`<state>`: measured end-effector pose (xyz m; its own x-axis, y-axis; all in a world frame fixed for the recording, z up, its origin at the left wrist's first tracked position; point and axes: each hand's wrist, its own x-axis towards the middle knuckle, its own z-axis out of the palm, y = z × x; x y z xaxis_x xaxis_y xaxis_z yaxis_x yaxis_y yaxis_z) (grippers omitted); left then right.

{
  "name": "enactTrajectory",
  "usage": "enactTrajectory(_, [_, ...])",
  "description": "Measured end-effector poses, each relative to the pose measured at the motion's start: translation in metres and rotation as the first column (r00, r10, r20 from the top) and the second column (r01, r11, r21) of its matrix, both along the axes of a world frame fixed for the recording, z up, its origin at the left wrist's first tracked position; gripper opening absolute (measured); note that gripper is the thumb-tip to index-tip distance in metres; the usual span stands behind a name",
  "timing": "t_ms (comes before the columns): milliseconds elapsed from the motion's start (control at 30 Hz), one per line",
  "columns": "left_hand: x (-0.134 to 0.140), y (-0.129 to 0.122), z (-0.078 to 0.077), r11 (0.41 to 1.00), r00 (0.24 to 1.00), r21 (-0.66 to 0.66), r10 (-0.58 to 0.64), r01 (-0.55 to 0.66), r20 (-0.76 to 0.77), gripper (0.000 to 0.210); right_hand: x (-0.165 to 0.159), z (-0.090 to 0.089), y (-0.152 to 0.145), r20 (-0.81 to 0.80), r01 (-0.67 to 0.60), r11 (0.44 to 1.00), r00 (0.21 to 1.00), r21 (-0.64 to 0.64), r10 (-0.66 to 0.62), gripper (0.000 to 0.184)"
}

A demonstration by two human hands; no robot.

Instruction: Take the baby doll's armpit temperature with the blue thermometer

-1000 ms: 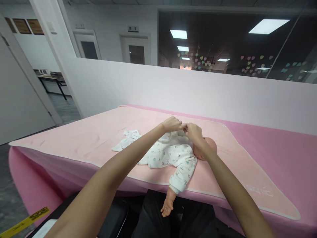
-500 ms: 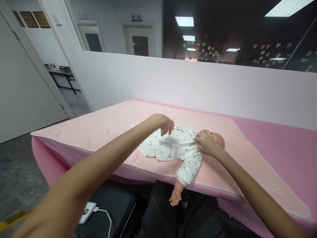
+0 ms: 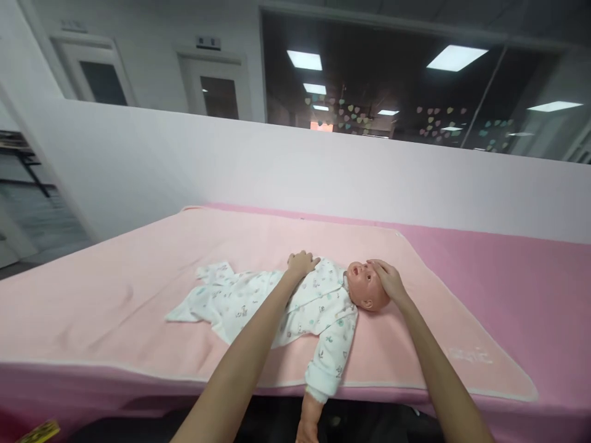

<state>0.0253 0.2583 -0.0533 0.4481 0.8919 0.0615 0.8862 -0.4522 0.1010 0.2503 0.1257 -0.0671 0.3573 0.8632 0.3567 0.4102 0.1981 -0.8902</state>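
Note:
A baby doll (image 3: 318, 301) in a white printed outfit lies on its back on a peach mat, its head to the right. Its near arm hangs over the front edge, and the legs of the outfit lie flat to the left. My left hand (image 3: 302, 263) is at the far side of the doll's chest with curled fingers; the doll's far arm is hidden there. Across the top of the doll's head (image 3: 365, 288) lies my right hand (image 3: 386, 277), palm down with fingers extended over the forehead.
The peach mat (image 3: 152, 264) covers much of a pink-covered table (image 3: 498, 277). A white partition (image 3: 286, 166) rises behind it, with dark glass above. At the lower left is a yellow-and-black strip (image 3: 40, 432); dark trousers show below the table edge.
My left hand has come down from above the doll onto its far side. My right hand has shifted from the neck and face to the top of the head. The view has turned right.

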Motion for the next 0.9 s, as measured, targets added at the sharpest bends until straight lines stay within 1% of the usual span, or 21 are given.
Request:
enactTrajectory(67, [-0.005,0.000,-0.004,1.000,1.000,-0.010,0.013,-0.013,-0.010,0.052,0.002,-0.005,0.004,-0.213,0.000,0.999,0.977,0.033,0.007,0.034])
enactTrajectory(133, [-0.010,0.000,-0.005,0.999,0.999,-0.039,0.029,-0.030,-0.018,0.057,0.002,-0.004,0.009,-0.337,-0.018,0.999,0.941,0.035,0.028,0.031])
enactTrajectory(167, [-0.012,0.000,-0.006,0.997,0.999,-0.054,0.052,-0.052,0.010,0.058,0.003,-0.003,0.011,-0.368,-0.038,0.999,0.929,0.026,0.045,0.029])
enactTrajectory(300, [-0.018,0.002,-0.008,0.982,0.990,-0.166,0.103,-0.086,0.098,0.061,0.006,0.003,0.024,-0.402,-0.150,0.989,0.906,-0.017,0.131,0.022])
enactTrajectory(500, [-0.022,0.017,-0.011,0.961,0.979,-0.261,0.135,-0.092,0.152,0.063,0.010,-0.003,0.042,-0.401,-0.228,0.973,0.895,-0.033,0.196,0.029])
enactTrajectory(600, [-0.024,0.017,-0.012,0.960,0.972,-0.251,0.168,-0.124,0.162,0.064,0.008,-0.007,0.040,-0.475,-0.266,0.964,0.852,-0.029,0.221,0.030])
enactTrajectory(700, [-0.025,0.008,-0.009,0.967,0.971,-0.206,0.182,-0.148,0.158,0.066,0.005,-0.009,0.030,-0.598,-0.326,0.944,0.766,-0.045,0.236,0.034])
enactTrajectory(800, [-0.023,-0.001,-0.006,0.969,0.971,-0.184,0.191,-0.164,0.141,0.069,0.004,-0.008,0.018,-0.684,-0.442,0.890,0.684,-0.112,0.254,0.045])
enactTrajectory(900, [-0.020,-0.006,-0.005,0.972,0.976,-0.162,0.189,-0.171,0.107,0.070,0.004,-0.008,0.010,-0.710,-0.511,0.843,0.656,-0.167,0.257,0.053])
